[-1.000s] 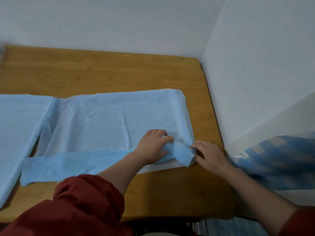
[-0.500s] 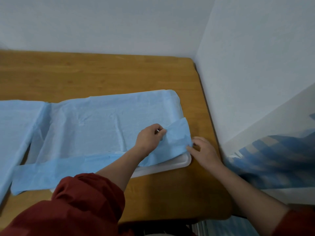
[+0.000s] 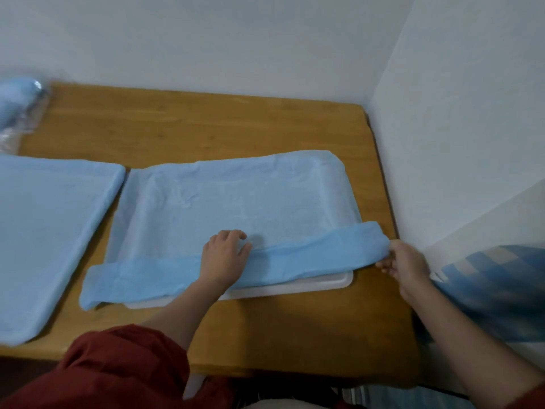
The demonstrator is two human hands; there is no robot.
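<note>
A white tray point(image 3: 324, 284) lies on the wooden table point(image 3: 206, 125), draped with a light blue sheet point(image 3: 236, 196). The sheet's near edge is folded into a long blue band point(image 3: 309, 255) across the tray's front. My left hand point(image 3: 224, 255) rests on the band's middle, fingers loosely bent. My right hand point(image 3: 404, 258) pinches the band's right end just past the tray's right edge, holding it slightly lifted.
A second tray covered in blue sheet point(image 3: 53, 231) lies to the left. A clear bag with blue material point(image 3: 20, 110) sits at the far left corner. White walls point(image 3: 457, 128) close the back and right. Blue checked fabric point(image 3: 495, 287) hangs by my right forearm.
My right hand has pulled the band's right end out to the right, straightening the folded flap. My left hand slid left onto the band's middle. The view shifted, showing the left tray.
</note>
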